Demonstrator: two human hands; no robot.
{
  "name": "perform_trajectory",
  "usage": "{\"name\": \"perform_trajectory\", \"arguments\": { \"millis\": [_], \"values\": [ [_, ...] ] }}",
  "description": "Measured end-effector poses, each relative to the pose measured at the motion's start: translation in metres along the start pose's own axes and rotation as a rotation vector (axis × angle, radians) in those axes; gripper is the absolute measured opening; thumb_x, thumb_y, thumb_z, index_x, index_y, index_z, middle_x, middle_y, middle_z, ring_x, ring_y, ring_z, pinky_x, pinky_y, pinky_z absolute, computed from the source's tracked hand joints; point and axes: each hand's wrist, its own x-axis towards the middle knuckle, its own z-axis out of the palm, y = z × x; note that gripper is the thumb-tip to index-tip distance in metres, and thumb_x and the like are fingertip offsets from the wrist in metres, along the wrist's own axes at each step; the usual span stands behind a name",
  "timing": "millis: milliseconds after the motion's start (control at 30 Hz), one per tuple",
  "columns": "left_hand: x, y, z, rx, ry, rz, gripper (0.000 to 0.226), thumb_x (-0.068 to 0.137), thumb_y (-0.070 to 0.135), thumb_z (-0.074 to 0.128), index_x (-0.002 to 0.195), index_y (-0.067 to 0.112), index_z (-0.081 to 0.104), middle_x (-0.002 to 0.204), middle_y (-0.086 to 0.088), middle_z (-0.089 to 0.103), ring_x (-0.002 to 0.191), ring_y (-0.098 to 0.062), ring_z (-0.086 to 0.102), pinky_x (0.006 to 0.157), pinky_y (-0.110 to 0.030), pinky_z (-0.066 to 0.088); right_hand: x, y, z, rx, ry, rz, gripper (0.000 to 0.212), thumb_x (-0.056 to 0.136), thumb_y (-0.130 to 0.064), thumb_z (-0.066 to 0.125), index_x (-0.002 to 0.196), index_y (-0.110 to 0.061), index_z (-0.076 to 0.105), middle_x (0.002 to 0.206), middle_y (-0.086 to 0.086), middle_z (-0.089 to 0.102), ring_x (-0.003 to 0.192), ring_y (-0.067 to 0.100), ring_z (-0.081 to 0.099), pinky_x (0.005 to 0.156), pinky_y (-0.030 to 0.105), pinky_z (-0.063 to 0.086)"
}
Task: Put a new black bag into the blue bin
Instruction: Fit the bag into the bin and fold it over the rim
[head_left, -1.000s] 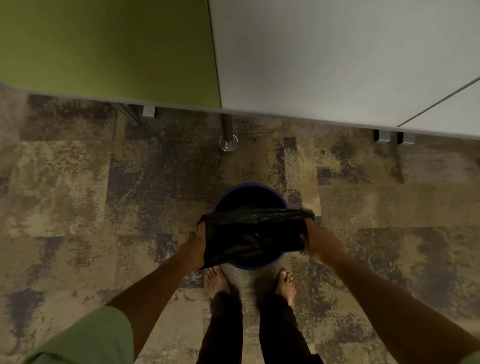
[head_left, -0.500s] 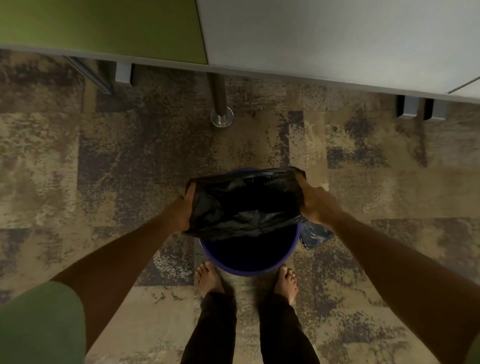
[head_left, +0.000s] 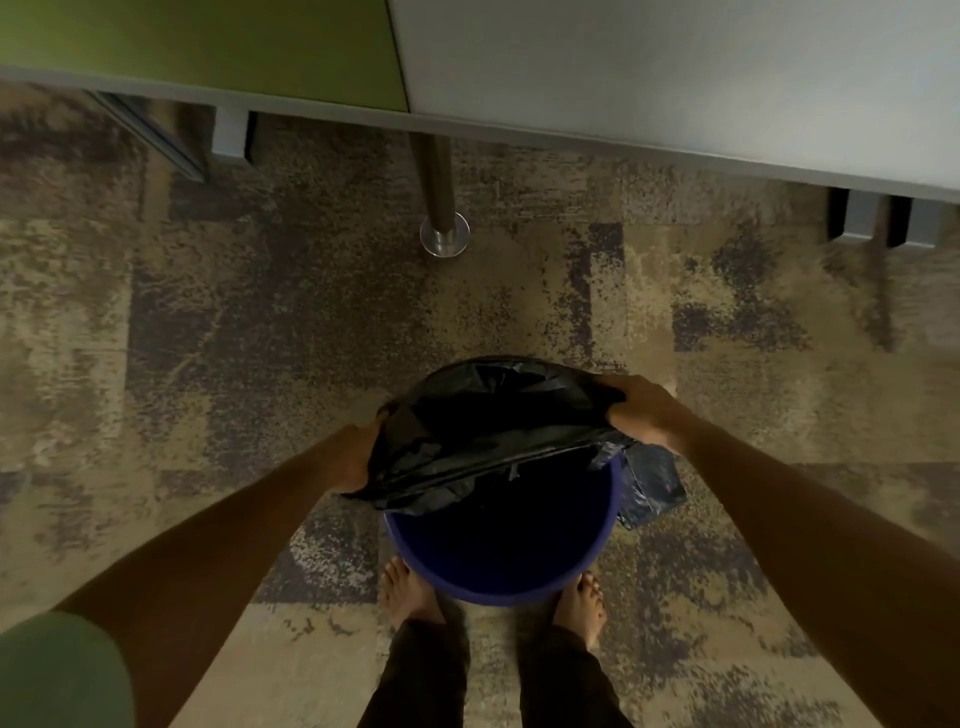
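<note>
The round blue bin (head_left: 498, 584) stands on the carpet just in front of my bare feet. A black bag (head_left: 488, 426) is stretched across the far half of its mouth, and the bag's far edge wraps over the far rim. My left hand (head_left: 358, 457) grips the bag's left edge beside the rim. My right hand (head_left: 641, 415) grips its right edge at the far right of the rim. The near half of the bin is uncovered and dark inside.
A crumpled dark plastic piece (head_left: 649, 486) lies on the floor against the bin's right side. Ahead, a desk with a green panel (head_left: 208, 47) and a grey top (head_left: 675, 73) stands on a metal leg (head_left: 441, 228). Grey brackets (head_left: 883, 218) sit at the right.
The bag has gone from hanging in front of the bin to being spread over its far rim. Both hands moved apart and forward, and the view has come closer.
</note>
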Motion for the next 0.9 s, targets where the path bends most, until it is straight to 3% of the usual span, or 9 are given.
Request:
{"name": "perform_trajectory", "arguments": {
  "millis": [167, 267, 367, 433, 500, 567, 633, 767, 900],
  "values": [
    [-0.018, -0.006, 0.040, -0.342, -0.109, 0.108, 0.109, 0.087, 0.026, 0.071, 0.155, 0.018, -0.014, 0.160, -0.015, 0.024, 0.137, -0.033, 0.041, 0.107, -0.034, 0.039, -0.035, 0.036, 0.032, 0.240, 0.070, 0.064, 0.056, 0.088, -0.002, 0.055, 0.138, -0.026, 0.048, 0.120, 0.004, 0.062, 0.082, 0.019, 0.063, 0.051, 0.021, 0.046],
    [-0.029, -0.006, 0.067, -0.543, -0.072, 0.083, 0.118, 0.080, 0.019, 0.078, 0.155, 0.020, -0.013, 0.158, -0.015, 0.027, 0.136, -0.032, 0.041, 0.094, -0.016, 0.042, -0.052, 0.058, 0.058, 0.407, 0.157, 0.192, 0.046, 0.092, 0.001, 0.057, 0.134, -0.016, 0.048, 0.102, 0.005, 0.062, 0.065, 0.018, 0.062, 0.044, 0.023, 0.047],
    [-0.040, 0.003, 0.092, -0.717, 0.042, 0.032, 0.115, 0.076, 0.007, 0.081, 0.153, 0.028, -0.001, 0.149, -0.006, 0.035, 0.135, -0.030, 0.045, 0.095, -0.022, 0.049, -0.063, 0.072, 0.076, 0.554, 0.197, 0.329, 0.030, 0.094, -0.004, 0.059, 0.124, -0.006, 0.056, 0.077, 0.008, 0.062, 0.059, 0.020, 0.061, 0.047, 0.027, 0.049],
    [-0.046, 0.015, 0.106, -0.893, -0.010, -0.044, 0.116, 0.074, 0.005, 0.082, 0.151, 0.030, -0.002, 0.139, 0.003, 0.034, 0.123, -0.028, 0.054, 0.083, -0.023, 0.055, -0.069, 0.079, 0.084, 0.607, 0.195, 0.404, 0.019, 0.094, -0.008, 0.062, 0.111, -0.002, 0.062, 0.075, 0.011, 0.065, 0.059, 0.021, 0.065, 0.049, 0.027, 0.053],
    [-0.053, 0.025, 0.116, -1.014, -0.114, -0.219, 0.098, 0.078, 0.003, 0.077, 0.150, 0.020, 0.013, 0.123, -0.004, 0.050, 0.092, -0.026, 0.066, 0.065, -0.032, 0.061, -0.075, 0.082, 0.091, 0.645, 0.144, 0.456, 0.009, 0.094, -0.008, 0.062, 0.098, 0.000, 0.064, 0.079, 0.016, 0.068, 0.059, 0.021, 0.068, 0.049, 0.027, 0.055],
    [-0.062, 0.037, 0.125, -1.135, -0.198, -0.409, 0.054, 0.087, 0.000, 0.065, 0.136, 0.001, 0.044, 0.107, -0.019, 0.065, 0.077, -0.027, 0.070, 0.072, -0.043, 0.063, -0.081, 0.083, 0.096, 0.651, 0.084, 0.493, 0.010, 0.095, -0.008, 0.060, 0.096, 0.001, 0.065, 0.080, 0.017, 0.069, 0.055, 0.019, 0.070, 0.045, 0.025, 0.056],
    [-0.070, 0.049, 0.134, -1.330, -0.224, -0.542, 0.033, 0.093, 0.003, 0.056, 0.125, -0.006, 0.054, 0.105, -0.029, 0.068, 0.076, -0.030, 0.070, 0.073, -0.044, 0.063, -0.084, 0.080, 0.099, 0.673, 0.046, 0.524, 0.010, 0.096, -0.007, 0.059, 0.096, 0.001, 0.066, 0.082, 0.018, 0.072, 0.054, 0.020, 0.073, 0.045, 0.025, 0.057],
    [-0.075, 0.072, 0.143, -1.706, -0.216, -0.673, 0.035, 0.094, -0.005, 0.045, 0.129, -0.009, 0.046, 0.118, -0.037, 0.062, 0.082, -0.037, 0.067, 0.048, -0.036, 0.061, -0.084, 0.076, 0.109, 0.674, 0.032, 0.519, 0.009, 0.094, -0.005, 0.058, 0.089, 0.000, 0.065, 0.080, 0.015, 0.074, 0.059, 0.024, 0.075, 0.053, 0.031, 0.061],
    [-0.071, 0.093, 0.150, -1.912, -0.060, -0.720, 0.069, 0.085, -0.022, 0.042, 0.149, -0.002, 0.027, 0.148, -0.028, 0.040, 0.096, -0.039, 0.067, 0.046, -0.033, 0.059, -0.084, 0.074, 0.121, 0.685, 0.128, 0.470, 0.017, 0.092, -0.002, 0.059, 0.080, -0.013, 0.064, 0.076, 0.011, 0.072, 0.058, 0.019, 0.072, 0.059, 0.031, 0.063]
  ]
}}
